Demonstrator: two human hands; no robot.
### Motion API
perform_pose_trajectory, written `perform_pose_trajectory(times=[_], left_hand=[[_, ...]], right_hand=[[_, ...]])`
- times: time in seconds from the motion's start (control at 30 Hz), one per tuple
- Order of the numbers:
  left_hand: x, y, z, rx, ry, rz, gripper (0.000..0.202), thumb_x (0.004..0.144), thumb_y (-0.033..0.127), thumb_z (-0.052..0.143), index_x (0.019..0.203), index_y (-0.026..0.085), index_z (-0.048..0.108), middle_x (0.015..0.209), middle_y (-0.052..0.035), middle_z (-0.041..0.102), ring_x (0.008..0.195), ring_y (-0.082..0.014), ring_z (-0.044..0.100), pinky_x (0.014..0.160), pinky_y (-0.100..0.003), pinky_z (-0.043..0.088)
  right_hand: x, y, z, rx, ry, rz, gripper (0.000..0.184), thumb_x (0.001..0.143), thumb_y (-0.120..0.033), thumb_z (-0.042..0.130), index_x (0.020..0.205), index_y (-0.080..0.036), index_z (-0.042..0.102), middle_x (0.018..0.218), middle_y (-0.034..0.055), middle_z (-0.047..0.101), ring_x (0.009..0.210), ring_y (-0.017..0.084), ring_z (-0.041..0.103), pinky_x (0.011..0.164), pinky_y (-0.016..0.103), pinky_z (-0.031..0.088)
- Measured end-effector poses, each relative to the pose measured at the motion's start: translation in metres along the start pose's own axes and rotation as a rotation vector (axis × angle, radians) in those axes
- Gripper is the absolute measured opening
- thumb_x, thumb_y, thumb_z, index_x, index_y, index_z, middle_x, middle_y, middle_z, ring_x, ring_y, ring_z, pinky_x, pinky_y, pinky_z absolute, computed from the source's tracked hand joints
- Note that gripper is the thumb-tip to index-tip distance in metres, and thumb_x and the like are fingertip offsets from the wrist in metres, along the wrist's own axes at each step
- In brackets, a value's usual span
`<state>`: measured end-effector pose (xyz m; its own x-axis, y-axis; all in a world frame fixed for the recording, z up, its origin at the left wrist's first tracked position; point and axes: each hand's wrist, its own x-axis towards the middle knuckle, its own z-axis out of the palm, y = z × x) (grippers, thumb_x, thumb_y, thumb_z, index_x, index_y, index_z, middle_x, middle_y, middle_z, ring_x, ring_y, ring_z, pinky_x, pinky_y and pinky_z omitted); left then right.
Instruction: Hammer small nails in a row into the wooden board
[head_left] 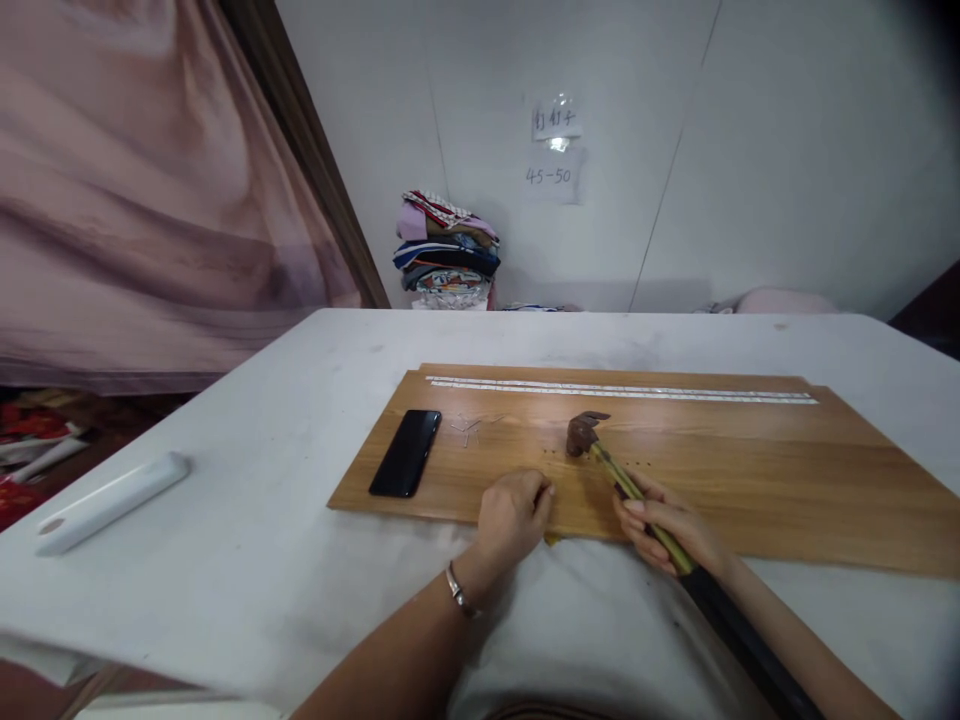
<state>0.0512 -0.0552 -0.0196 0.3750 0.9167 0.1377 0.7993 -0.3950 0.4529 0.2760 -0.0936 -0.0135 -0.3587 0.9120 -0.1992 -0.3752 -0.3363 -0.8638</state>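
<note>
On the board (750, 470), right hand (673, 532), fingers (642, 508) tight around hammer (582, 434).

1 hammer (580, 436), 1 phone (406, 453), 1 board (750, 470), 1 white bar (112, 500), 2 wall notes (556, 120).

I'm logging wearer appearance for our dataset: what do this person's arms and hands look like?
The left forearm and right forearm are bare, with no sleeves in view. The left hand and right hand wear no gloves. A thin silver-coloured bracelet circles the left wrist; nothing shows on the right wrist.
</note>
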Motion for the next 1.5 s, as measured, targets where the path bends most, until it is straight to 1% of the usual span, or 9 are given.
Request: perform_pose_trajectory(times=[0.3, 0.6, 0.73, 0.9, 1.07, 1.27, 1.4, 1.5], left_hand=[[0.0006, -0.0006, 0.0007, 0.009, 0.008, 0.014, 0.019, 0.092, 0.028, 0.046, 0.082, 0.021, 0.060, 0.083, -0.0014, 0.068, 0.079, -0.0150, 0.061, 0.072, -0.025, 0.041], [-0.0012, -0.0025, 0.0039, 0.008, 0.027, 0.020, 0.019, 0.092, 0.028, 0.046, 0.083, 0.020, 0.060, 0.082, -0.0011, 0.068, 0.078, -0.0151, 0.061, 0.071, -0.025, 0.041], [-0.0010, -0.0013, 0.0028, 0.010, 0.021, 0.019, 0.019, 0.092, 0.029, 0.046, 0.083, 0.021, 0.060, 0.081, -0.0013, 0.068, 0.078, -0.0151, 0.061, 0.071, -0.025, 0.041], [-0.0004, -0.0003, 0.0017, 0.010, 0.022, 0.016, 0.018, 0.092, 0.028, 0.047, 0.082, 0.020, 0.060, 0.081, -0.0015, 0.068, 0.078, -0.0152, 0.061, 0.071, -0.025, 0.041], [0.0002, -0.0008, 0.0019, -0.010, 0.022, 0.009, 0.018, 0.092, 0.028, 0.047, 0.082, 0.021, 0.060, 0.081, -0.0015, 0.068, 0.077, -0.0150, 0.061, 0.070, -0.025, 0.041], [0.0003, -0.0016, 0.0021, -0.012, 0.022, 0.018, 0.018, 0.092, 0.028, 0.047, 0.081, 0.021, 0.060, 0.082, -0.0013, 0.068, 0.077, -0.0145, 0.061, 0.070, -0.024, 0.041], [0.0002, -0.0015, 0.0015, -0.015, 0.031, 0.021, 0.018, 0.091, 0.026, 0.048, 0.079, 0.021, 0.060, 0.080, -0.0011, 0.068, 0.075, -0.0141, 0.060, 0.070, -0.024, 0.041], [0.0001, -0.0017, 0.0012, -0.014, 0.026, 0.028, 0.017, 0.091, 0.026, 0.047, 0.080, 0.020, 0.060, 0.079, -0.0011, 0.068, 0.075, -0.0143, 0.060, 0.069, -0.025, 0.040]], right_hand=[[-0.0014, -0.0002, 0.0001, -0.004, 0.011, -0.013, 0.029, 0.080, -0.035, 0.067, 0.101, -0.023, 0.051, 0.059, -0.0097, 0.045, 0.029, 0.000, 0.029, 0.027, 0.011, 0.030], [-0.0011, -0.0001, 0.0000, -0.021, 0.002, -0.002, 0.023, 0.080, -0.035, 0.067, 0.092, -0.022, 0.052, 0.059, -0.0090, 0.046, 0.030, 0.000, 0.029, 0.027, 0.011, 0.030], [-0.0003, 0.0003, -0.0005, -0.012, 0.005, -0.007, 0.025, 0.080, -0.035, 0.067, 0.095, -0.022, 0.053, 0.059, -0.0094, 0.045, 0.030, 0.000, 0.028, 0.027, 0.011, 0.031], [0.0010, 0.0029, -0.0042, -0.004, -0.014, -0.002, 0.025, 0.082, -0.033, 0.066, 0.100, -0.024, 0.052, 0.062, -0.0089, 0.047, 0.031, 0.000, 0.031, 0.028, 0.011, 0.032], [0.0001, 0.0017, -0.0033, -0.003, -0.023, -0.009, 0.020, 0.082, -0.032, 0.065, 0.095, -0.022, 0.052, 0.061, -0.0088, 0.047, 0.030, 0.001, 0.031, 0.027, 0.011, 0.031], [-0.0013, -0.0002, -0.0006, 0.002, -0.025, -0.023, 0.023, 0.082, -0.032, 0.066, 0.099, -0.022, 0.054, 0.062, -0.0087, 0.046, 0.031, 0.000, 0.030, 0.027, 0.011, 0.031], [-0.0011, 0.0012, -0.0033, -0.013, -0.020, -0.006, 0.020, 0.083, -0.032, 0.064, 0.096, -0.023, 0.052, 0.063, -0.0085, 0.047, 0.031, 0.001, 0.031, 0.028, 0.011, 0.032], [-0.0004, 0.0017, -0.0038, -0.021, -0.021, 0.005, 0.023, 0.082, -0.033, 0.065, 0.097, -0.022, 0.052, 0.062, -0.0086, 0.046, 0.031, 0.001, 0.031, 0.027, 0.012, 0.032]])
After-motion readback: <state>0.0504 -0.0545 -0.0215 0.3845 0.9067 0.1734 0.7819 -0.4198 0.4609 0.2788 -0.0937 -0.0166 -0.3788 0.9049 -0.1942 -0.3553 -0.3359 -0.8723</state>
